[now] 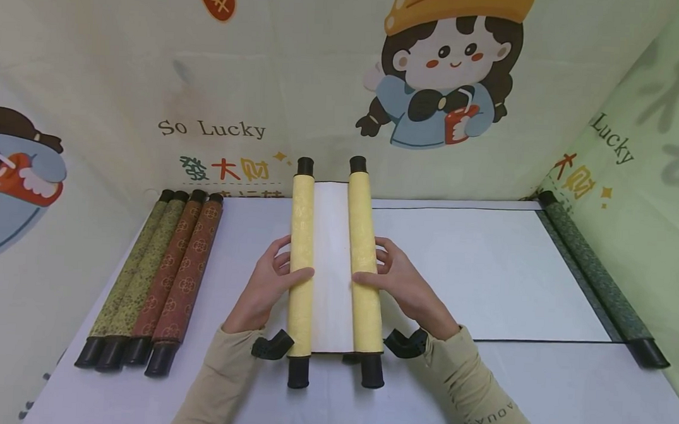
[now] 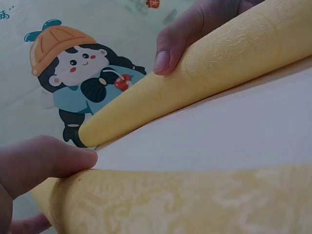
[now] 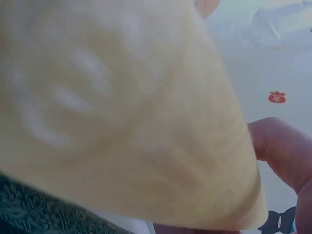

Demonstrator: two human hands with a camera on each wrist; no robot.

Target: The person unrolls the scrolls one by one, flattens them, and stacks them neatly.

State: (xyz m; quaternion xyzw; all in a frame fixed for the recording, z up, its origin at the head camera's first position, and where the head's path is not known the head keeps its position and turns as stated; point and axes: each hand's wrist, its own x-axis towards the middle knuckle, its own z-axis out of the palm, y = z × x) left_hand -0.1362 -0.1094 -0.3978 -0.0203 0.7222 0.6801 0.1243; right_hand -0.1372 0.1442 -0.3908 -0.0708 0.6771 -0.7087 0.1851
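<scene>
Partly unrolled, much apparently wound

Midway between the left and right edges of the counter (image 1: 331, 411) is the yellow scroll (image 1: 337, 272), a white strip (image 1: 334, 262) bare, the remainder probably inside its two rolls (image 1: 302, 251). Its long axis runs front edge to back, black knobs (image 1: 373, 371) pointing at both. The left hand (image 1: 266, 288) and right hand (image 1: 407, 288) each grip one, thumbs in front.

“So Lucky” (image 1: 212, 128), “發大财” (image 1: 224, 169) on backdrop (image 1: 310, 90), sleeve lettering (image 1: 490, 413) unclear

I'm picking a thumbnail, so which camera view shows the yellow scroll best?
The head view: the yellow scroll shows there from end to end. The left wrist view shows only part, close up; the right wrist view, a blurred part.
</scene>
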